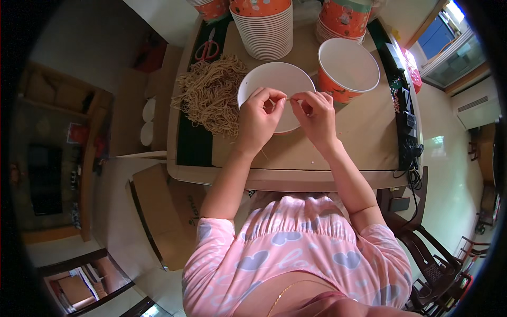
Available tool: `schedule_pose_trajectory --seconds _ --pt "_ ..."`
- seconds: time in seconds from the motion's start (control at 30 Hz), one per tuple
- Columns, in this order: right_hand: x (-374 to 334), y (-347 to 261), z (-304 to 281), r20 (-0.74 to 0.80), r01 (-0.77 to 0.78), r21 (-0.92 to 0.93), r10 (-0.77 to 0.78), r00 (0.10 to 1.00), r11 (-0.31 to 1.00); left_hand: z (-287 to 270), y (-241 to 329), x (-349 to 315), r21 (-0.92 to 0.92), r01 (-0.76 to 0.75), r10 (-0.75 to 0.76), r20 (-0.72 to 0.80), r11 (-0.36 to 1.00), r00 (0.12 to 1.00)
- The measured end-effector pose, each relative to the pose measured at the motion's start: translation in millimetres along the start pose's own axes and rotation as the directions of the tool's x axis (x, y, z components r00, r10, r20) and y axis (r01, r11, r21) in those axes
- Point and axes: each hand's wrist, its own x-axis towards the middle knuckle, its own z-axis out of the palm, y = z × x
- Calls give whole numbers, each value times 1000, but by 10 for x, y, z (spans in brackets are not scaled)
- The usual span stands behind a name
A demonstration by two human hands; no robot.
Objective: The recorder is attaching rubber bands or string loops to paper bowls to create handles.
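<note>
Both of my hands are raised over a white paper bucket that stands at the table's near middle. My left hand pinches a thin strand of string between thumb and forefinger. Close against it, my right hand pinches the same strand, the fingertips of both hands almost touching. A thin loose end hangs below my left hand. Left of the bucket lies a tangled heap of beige string. An orange bucket with a white inside stands upright to the right.
Behind are a tall stack of nested buckets and another orange stack. Red-handled scissors lie beyond the string heap. Power strips and black cables run along the table's right edge. A cardboard box stands on the floor at left.
</note>
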Motion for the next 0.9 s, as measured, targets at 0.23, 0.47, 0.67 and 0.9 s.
schedule_pose_trajectory --seconds 0.23,0.47,0.67,0.9 --pt "38 -147 18 -94 110 -41 -113 989 993 1 -32 -6 -14 -12 12 -1 1000 1000" --pt "1 -128 38 -20 -12 147 15 1000 989 -8 11 -4 56 -28 30 -43 998 999" --pt "12 -127 70 -3 20 82 -20 1000 996 -25 -39 8 23 -22 23 -38 999 999" --pt "37 -69 113 -64 113 60 -109 992 992 -26 -48 21 4 -12 13 -26 1000 1000"
